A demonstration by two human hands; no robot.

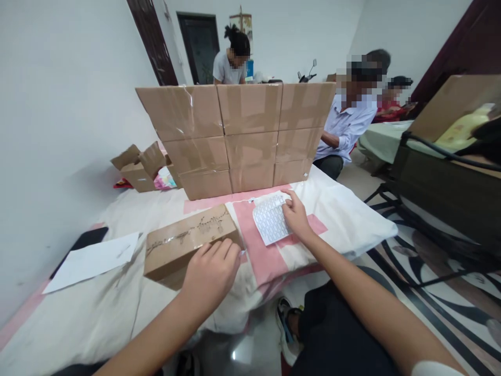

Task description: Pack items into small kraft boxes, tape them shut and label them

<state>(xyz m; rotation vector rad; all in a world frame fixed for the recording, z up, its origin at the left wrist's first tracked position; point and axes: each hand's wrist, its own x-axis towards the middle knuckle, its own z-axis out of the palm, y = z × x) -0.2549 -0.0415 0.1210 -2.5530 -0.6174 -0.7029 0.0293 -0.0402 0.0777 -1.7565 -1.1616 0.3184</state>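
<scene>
**One hand on a taped box, the other on a sheet of labels**

The left hand (211,271) sits on the near right corner of a small brown cardboard box (183,243) whose top seam is sealed with clear tape. Its fingers (219,249) curl over the top edge and clasp the corner. The box lies flat on a table covered with a white and pink cloth (344,219), towards the near edge and left of the middle.

The right hand (295,216) rests on a white sheet of small labels (268,222), which lies on a pink band of the cloth just right of the box and apart from it. The fingers are loosely bent, with the index finger and thumb at the sheet's upper right corner. Whether they pinch the sheet or only press on it cannot be told.

Behind both things stands a wall of stacked brown cardboard boxes (235,136), three across and three high. To the left of the small box lies a plain white paper sheet (92,258), partly over a flat black device (84,240). Open brown cartons (136,167) sit at the far left. A person in a pale shirt (346,125) sits to the right of the stack, and another person (230,60) stands behind it.
</scene>
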